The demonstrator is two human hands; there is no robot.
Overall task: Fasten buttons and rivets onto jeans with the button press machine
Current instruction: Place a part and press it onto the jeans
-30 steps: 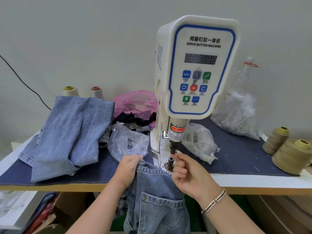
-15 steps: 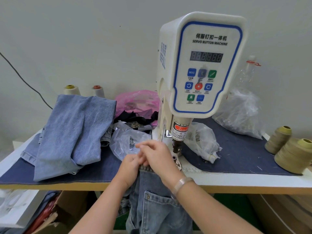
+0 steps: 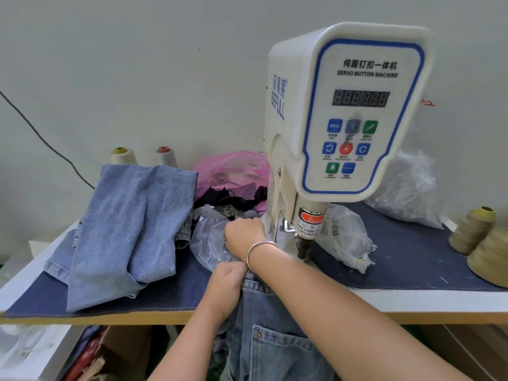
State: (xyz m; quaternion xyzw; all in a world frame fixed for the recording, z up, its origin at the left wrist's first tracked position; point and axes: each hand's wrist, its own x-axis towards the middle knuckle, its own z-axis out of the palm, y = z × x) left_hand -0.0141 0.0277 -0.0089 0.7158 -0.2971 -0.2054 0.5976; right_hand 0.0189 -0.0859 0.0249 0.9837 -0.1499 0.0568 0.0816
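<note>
The white servo button machine stands on the table, its dark punch hanging just above the base. Blue jeans hang over the table's front edge, back pocket facing me. My left hand grips the waistband at the table edge. My right hand, a bangle on its wrist, crosses over the left and reaches into a clear plastic bag left of the punch. Its fingertips are hidden behind the hand, so I cannot see what they hold.
Folded light-blue jeans lie at the left on the dark cloth. A pink bag and two thread cones stand behind. Another clear bag lies right of the punch; olive thread cones stand far right. Boxes sit under the table.
My right hand left the punch, crossed left over my left hand and reached into the clear bag. My left hand kept its grip on the waistband.
</note>
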